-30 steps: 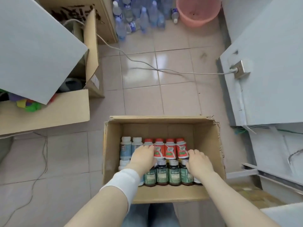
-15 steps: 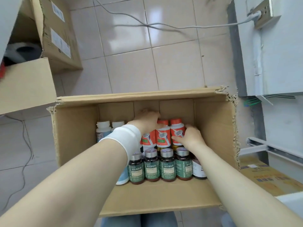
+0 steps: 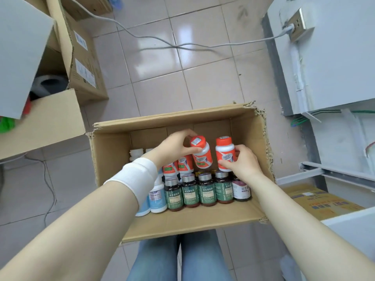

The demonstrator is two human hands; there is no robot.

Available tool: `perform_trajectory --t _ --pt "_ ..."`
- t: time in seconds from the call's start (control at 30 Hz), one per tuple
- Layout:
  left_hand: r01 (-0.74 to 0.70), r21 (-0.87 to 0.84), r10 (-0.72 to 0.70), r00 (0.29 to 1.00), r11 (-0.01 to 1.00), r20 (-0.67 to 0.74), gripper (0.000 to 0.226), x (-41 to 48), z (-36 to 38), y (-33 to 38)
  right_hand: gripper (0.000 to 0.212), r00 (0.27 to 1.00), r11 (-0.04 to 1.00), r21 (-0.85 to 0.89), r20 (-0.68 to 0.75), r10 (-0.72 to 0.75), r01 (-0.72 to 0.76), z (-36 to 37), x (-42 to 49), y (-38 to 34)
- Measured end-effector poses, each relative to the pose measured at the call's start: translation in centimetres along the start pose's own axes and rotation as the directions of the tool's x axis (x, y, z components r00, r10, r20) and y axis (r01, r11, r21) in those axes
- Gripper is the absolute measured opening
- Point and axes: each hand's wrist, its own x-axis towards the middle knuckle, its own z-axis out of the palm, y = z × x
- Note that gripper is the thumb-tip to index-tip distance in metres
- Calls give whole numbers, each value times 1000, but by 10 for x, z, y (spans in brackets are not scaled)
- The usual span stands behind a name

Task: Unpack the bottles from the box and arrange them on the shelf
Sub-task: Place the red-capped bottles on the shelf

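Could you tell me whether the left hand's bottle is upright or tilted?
Tilted: the orange bottle leans cap-leftward in the left hand.

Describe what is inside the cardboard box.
The box holds four green-labelled bottles, a purple-labelled bottle, blue-and-white bottles and two orange bottles. The left hand grips one lifted bottle, the right hand another. The left arm hides part of the left side.

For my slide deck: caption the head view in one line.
Left hand grips one orange-capped bottle, right hand a second orange-capped bottle, above the rows in the cardboard box.
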Motion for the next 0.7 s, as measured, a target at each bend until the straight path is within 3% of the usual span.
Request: perform_trajectory --t 0.1,0.33,0.53,0.7 --pt "-66 -176 52 995 982 -85 34 -43 -19 17 64 1000 993 118 0 -13 13 -23 -38 -6" --pt "-277 -379 189 949 883 -253 20 -163 -39 84 61 994 881 464 -99 -49 90 -71 -173 -29" --pt "-359 -552 286 933 753 -217 5 -274 -11 134 55 966 656 726 -259 -15 205 -64 -313 -20" --pt "-369 -593 394 914 716 -93 20 -365 15 164 81 928 422 847 -371 37 322 -51 -425 -5"
